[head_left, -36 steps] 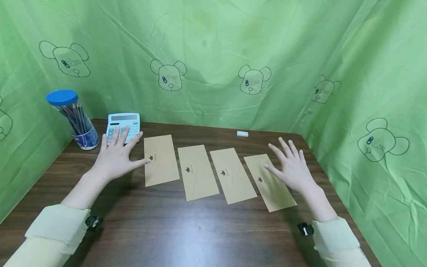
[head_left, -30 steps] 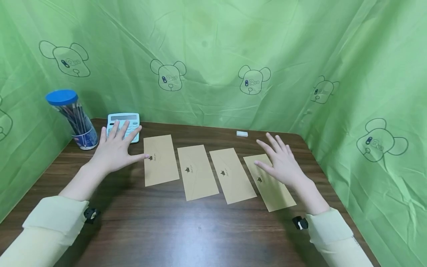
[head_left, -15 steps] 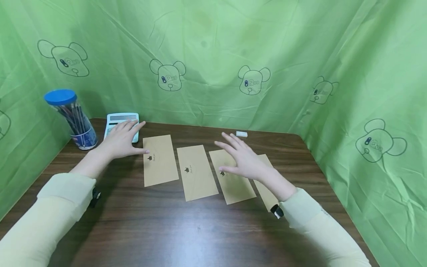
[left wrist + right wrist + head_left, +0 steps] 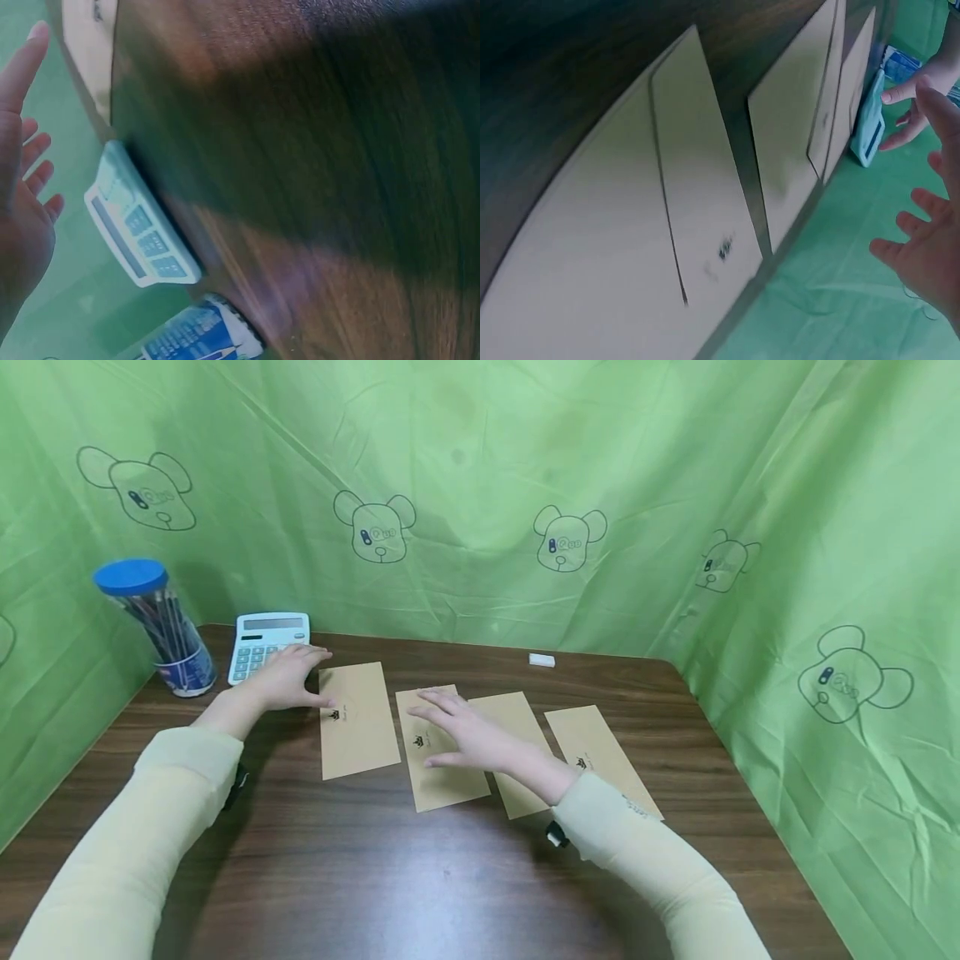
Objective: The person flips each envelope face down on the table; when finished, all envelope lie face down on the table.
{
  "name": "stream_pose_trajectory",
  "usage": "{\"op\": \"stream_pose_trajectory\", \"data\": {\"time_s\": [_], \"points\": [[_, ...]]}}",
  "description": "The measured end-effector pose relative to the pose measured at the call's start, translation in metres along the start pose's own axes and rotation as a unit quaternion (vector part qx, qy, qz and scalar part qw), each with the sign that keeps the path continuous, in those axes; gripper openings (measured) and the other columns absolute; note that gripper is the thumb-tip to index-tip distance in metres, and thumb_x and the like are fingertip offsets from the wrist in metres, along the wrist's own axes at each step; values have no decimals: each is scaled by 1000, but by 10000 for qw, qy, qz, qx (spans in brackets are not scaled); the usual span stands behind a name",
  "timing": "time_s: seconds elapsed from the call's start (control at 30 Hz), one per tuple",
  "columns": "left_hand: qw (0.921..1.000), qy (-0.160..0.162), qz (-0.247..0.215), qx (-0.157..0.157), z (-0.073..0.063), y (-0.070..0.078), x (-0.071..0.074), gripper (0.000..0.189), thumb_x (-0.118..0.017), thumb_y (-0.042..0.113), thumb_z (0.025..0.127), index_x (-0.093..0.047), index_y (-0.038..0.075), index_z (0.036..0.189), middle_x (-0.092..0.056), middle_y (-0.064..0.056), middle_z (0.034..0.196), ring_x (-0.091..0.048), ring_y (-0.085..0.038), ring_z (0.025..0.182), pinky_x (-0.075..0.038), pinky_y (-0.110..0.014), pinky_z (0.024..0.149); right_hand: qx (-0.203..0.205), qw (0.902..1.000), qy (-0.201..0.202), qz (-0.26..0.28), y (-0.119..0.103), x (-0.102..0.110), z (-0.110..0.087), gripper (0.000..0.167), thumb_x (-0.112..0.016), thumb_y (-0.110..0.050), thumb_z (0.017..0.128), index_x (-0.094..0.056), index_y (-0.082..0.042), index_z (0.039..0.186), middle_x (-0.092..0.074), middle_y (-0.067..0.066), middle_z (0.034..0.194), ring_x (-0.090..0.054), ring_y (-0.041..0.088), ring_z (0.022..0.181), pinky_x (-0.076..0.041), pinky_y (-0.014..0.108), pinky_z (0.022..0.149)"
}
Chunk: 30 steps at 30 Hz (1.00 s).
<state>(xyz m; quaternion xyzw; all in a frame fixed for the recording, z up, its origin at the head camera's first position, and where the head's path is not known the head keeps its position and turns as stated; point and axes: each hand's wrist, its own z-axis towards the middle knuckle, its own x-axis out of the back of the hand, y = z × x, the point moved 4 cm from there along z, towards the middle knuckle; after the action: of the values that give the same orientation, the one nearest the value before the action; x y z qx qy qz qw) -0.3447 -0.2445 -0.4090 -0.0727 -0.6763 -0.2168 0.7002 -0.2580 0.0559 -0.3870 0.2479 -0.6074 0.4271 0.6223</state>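
Several tan paper envelopes with a small crown print lie in a row on the table. Above the near edge of the calculator (image 4: 255,647) is my left hand (image 4: 288,678), its thumb tip over the leftmost envelope (image 4: 360,731). My right hand (image 4: 480,739) is over the second envelope (image 4: 442,789), with fingers spread and nothing held. Its wrist and forearm partly cover the third envelope (image 4: 510,710) and the rightmost envelope (image 4: 600,743). In the left wrist view the left hand (image 4: 22,217) appears raised off the calculator (image 4: 142,225), its fingers loosely bent.
A clear jar (image 4: 176,635) of pencils or pens with a blue lid stands at the back left. Near the back edge lies a small white block (image 4: 542,660), perhaps an eraser. Green cloth (image 4: 465,460) with bear drawings encloses the dark wooden table (image 4: 360,877).
My right hand has swept left from over the rightmost envelope to the second one. My left hand has shifted slightly right and turned, uncovering more of the calculator. The envelopes have stayed put.
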Motion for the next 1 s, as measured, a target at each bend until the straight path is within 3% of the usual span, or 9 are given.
{"op": "stream_pose_trajectory", "data": {"time_s": [0.13,0.33,0.53,0.67,0.8,1.0], "points": [[9998,-167,-60,105,3,-4,-8,94,-77,51,70,-41,-4,138,-40,-27,140,-29,-46,131,-22,-66,103,29,9999,-126,43,0,-14,13,80,-73,-44,79,-35,-16,144,-24,8,155,-24,25,141,-20,42,115],[9991,-368,-52,190,7,-8,-19,96,-77,53,68,-43,-5,136,-42,-27,139,-25,-47,133,-19,-65,104,100,9977,-657,123,0,-36,29,80,-71,-45,80,-34,-17,146,-25,9,154,-22,26,142,-15,38,116],[9982,-531,-120,265,12,-15,-26,102,-78,58,64,-42,-4,137,-43,-27,138,-22,-48,134,-17,-65,104,368,9914,-1251,-124,-1,-51,40,69,-64,-46,86,-42,-13,142,-34,6,151,-22,30,142,-13,38,117],[9978,-596,-116,277,15,-19,-29,101,-78,60,62,-46,-4,133,-47,-26,135,-24,-49,132,-18,-65,103,338,9876,-1513,-248,0,-55,43,63,-61,-49,87,-47,-15,139,-37,1,149,-21,29,142,-13,39,117],[9985,-481,-140,209,19,-21,-30,97,-79,62,59,-53,-1,127,-52,-25,129,-33,-47,126,-23,-64,101,348,9861,-1600,-290,1,-57,42,61,-61,-47,88,-48,-17,139,-39,-1,148,-23,28,142,-15,38,117],[9992,-373,-145,81,21,-18,-31,93,-82,60,54,-57,3,122,-56,-21,123,-42,-42,116,-31,-61,95,678,9860,-1522,-110,1,-56,37,55,-65,-39,88,-52,-15,135,-44,2,145,-27,28,140,-16,35,116]]}}
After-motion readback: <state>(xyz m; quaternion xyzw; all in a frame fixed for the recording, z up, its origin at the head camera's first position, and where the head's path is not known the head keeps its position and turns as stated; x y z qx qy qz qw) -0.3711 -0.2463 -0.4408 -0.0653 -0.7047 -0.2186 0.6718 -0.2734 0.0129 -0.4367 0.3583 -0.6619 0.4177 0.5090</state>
